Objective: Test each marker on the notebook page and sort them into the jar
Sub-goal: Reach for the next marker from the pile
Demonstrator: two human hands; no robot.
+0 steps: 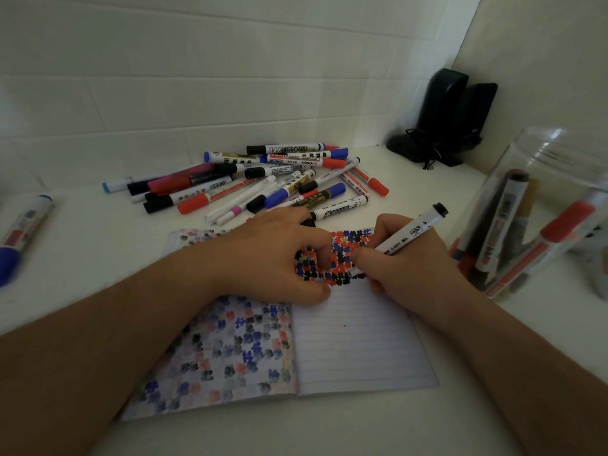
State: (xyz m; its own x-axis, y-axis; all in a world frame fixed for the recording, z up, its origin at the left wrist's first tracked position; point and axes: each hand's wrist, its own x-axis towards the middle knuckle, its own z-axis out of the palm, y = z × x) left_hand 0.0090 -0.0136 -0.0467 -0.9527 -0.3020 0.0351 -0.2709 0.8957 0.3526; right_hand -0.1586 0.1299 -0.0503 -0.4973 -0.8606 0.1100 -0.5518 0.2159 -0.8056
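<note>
An open lined notebook (358, 343) lies on the white table, its pages covered with red, blue and black marks. My right hand (404, 264) grips a white marker with a black end (411, 230), its tip down on the right page. My left hand (273, 255) lies flat on the notebook's upper part, fingers spread; a black cap seems to sit under its fingertips. A pile of several markers (263, 179) lies behind the notebook. A clear jar (543, 205) at the right holds several markers.
One marker with a blue cap (19, 235) lies apart at the far left. Black speakers with a cable (450, 120) stand in the back right corner. A tiled wall closes the back and right sides.
</note>
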